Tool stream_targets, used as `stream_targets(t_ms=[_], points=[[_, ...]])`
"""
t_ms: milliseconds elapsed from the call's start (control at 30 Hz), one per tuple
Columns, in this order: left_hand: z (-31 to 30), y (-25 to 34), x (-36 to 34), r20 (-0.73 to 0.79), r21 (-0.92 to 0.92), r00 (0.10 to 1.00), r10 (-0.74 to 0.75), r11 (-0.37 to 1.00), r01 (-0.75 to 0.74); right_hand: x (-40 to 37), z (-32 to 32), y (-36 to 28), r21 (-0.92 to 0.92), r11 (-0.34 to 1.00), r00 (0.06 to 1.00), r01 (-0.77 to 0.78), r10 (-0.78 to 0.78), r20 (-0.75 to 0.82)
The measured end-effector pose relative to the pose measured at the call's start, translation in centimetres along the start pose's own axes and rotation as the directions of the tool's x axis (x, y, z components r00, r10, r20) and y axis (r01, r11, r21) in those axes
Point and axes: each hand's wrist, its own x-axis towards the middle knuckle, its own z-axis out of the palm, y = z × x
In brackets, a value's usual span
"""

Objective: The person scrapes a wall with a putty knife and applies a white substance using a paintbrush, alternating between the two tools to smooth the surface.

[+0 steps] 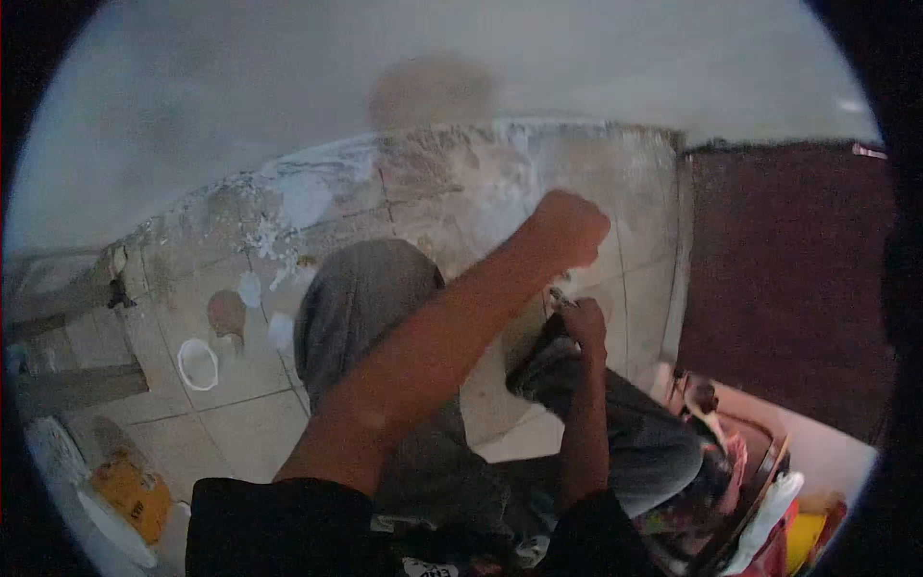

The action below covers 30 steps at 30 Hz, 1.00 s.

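My left hand (569, 229) is closed in a fist, with the arm stretched across my body and over my knee. Its fingers face down and away, so what they hold, if anything, is hidden. Just below it, my right hand (585, 324) is closed around a small shiny metal object (561, 297). Too little of this object shows to tell its kind. Both hands are close together near the dark end of my trouser leg (550, 341). My other knee (370, 288), in grey trousers, is bent up to the left.
White smears and crumbs (274, 240) mark the tiled floor (255, 413) along the wall (240, 106). A white ring-shaped item (199, 364) and a round brown item (227, 313) lie left. An orange packet (132, 495) is lower left, a dark red panel (784, 279) right, and a cluttered container (760, 462) lower right.
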Motion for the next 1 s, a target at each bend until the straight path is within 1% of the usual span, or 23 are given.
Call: stream_targets(t_ms=[33,100,133,200,233,300,367,400,467,500,567,600,667,700,767,800,867,900,967,1000], points=[[0.4,0.0,0.2,-0.003,0.014,1.0,-0.004,1.0,0.004,0.4,-1.1,-0.8,0.14,0.99,0.999,-0.018,0.024,-0.043],[0.3,-0.3,0.4,-0.012,0.024,1.0,-0.022,0.999,0.022,1.0,-2.7,-2.2,0.41,0.91,0.992,-0.052,0.096,-0.088],[-0.3,-0.3,0.1,-0.005,0.014,1.0,-0.01,1.0,0.01,1.5,-3.2,-2.9,0.404,0.914,0.993,-0.036,0.079,-0.09],[-0.9,-0.2,-0.2,0.004,-0.003,1.0,-0.004,1.0,0.004,2.9,-3.8,-4.5,0.644,0.765,0.997,-0.007,-0.046,0.066],[-1.0,-0.2,0.0,0.026,-0.004,1.0,-0.004,1.0,0.004,3.7,-2.8,-5.6,0.691,0.712,0.992,0.126,-0.113,-0.065],[-1.0,0.0,0.1,0.046,-0.004,0.999,-0.009,1.0,0.009,5.1,-1.0,-8.5,0.718,0.645,0.965,0.262,-0.173,-0.197],[-0.5,0.2,0.0,-0.063,-0.03,0.996,0.06,0.998,-0.062,3.6,-2.5,-14.4,0.709,0.675,0.978,0.203,-0.171,-0.118],[-0.4,0.5,-0.2,-0.063,-0.035,0.997,0.046,0.998,-0.048,3.6,-2.8,-16.5,0.702,0.691,0.982,0.173,-0.171,-0.074],[-0.7,0.8,-0.5,-0.079,-0.054,0.995,0.063,0.996,-0.067,6.7,-0.5,-19.3,0.834,0.545,0.971,0.092,-0.235,0.047],[-0.9,0.9,-0.8,-0.078,-0.056,0.996,0.043,0.997,-0.048,7.6,0.1,-20.8,0.834,0.545,0.966,0.092,-0.251,0.058],[-1.3,1.1,-1.4,-0.025,-0.068,0.999,0.036,0.997,-0.038,8.7,1.3,-23.3,0.909,0.415,0.967,-0.049,-0.208,0.146],[-1.4,1.1,-1.8,-0.026,-0.068,0.999,0.02,0.997,-0.022,9.1,1.8,-24.2,0.908,0.417,0.963,-0.049,-0.222,0.154],[-1.5,0.8,-2.6,-0.141,-0.066,0.99,0.003,0.998,-0.012,9.9,2.4,-25.5,0.932,0.354,0.956,-0.082,-0.236,0.174],[-1.7,0.6,-2.7,-0.138,-0.066,0.99,-0.013,0.998,0.004,10.2,2.7,-26.2,0.931,0.355,0.951,-0.087,-0.248,0.184],[-1.8,0.6,-3.0,-0.046,-0.051,0.996,-0.075,0.996,0.073,10.5,3.5,-26.8,0.92,0.391,0.983,-0.009,-0.166,0.081],[-1.9,0.5,-3.4,-0.041,-0.054,0.996,-0.08,0.996,0.078,10.8,3.8,-26.8,0.92,0.391,0.982,-0.015,-0.168,0.088],[-2.1,0.0,-4.4,-0.105,-0.099,0.994,-0.044,0.995,0.034,11.5,4.1,-26.7,0.936,0.336,0.967,0.105,-0.256,-0.017],[-2.0,-0.1,-4.6,-0.105,-0.099,0.993,-0.047,0.994,0.036,11.2,3.7,-27.0,0.936,0.336,0.966,0.105,-0.258,-0.016],[-1.9,-0.2,-5.0,-0.169,-0.058,0.985,-0.037,0.998,0.027,11.0,2.7,-27.4,0.888,0.451,0.968,0.089,-0.248,0.028],[-1.8,-0.2,-5.1,-0.167,-0.059,0.985,-0.038,0.998,0.029,10.7,2.4,-27.6,0.888,0.451,0.968,0.087,-0.248,0.031]])
